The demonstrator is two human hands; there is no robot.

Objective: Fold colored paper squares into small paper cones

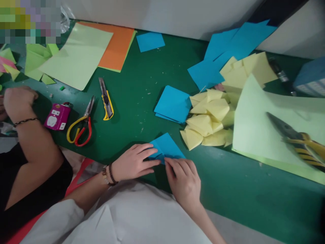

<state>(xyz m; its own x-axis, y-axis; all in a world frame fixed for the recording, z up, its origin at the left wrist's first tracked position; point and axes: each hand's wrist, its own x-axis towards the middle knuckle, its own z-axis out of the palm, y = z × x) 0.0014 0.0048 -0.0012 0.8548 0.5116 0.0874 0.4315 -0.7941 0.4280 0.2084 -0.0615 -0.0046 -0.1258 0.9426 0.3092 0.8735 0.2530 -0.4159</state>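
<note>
A folded blue paper (168,145) lies near the table's front edge with a crease down its middle. My left hand (134,161) rests on its left part, palm down, with the fingers spread. At the paper's lower edge, my right hand (185,181) pinches the blue paper between thumb and fingertips. Just above is a stack of blue squares (172,104), touching a pile of folded yellow paper pieces (209,118).
Left of my hands lie a yellow cutter (107,103), scissors (85,123) and a purple box (58,117). Another person's arm (38,142) rests at the far left. Pliers (299,139) lie on pale green sheets (256,125) at the right.
</note>
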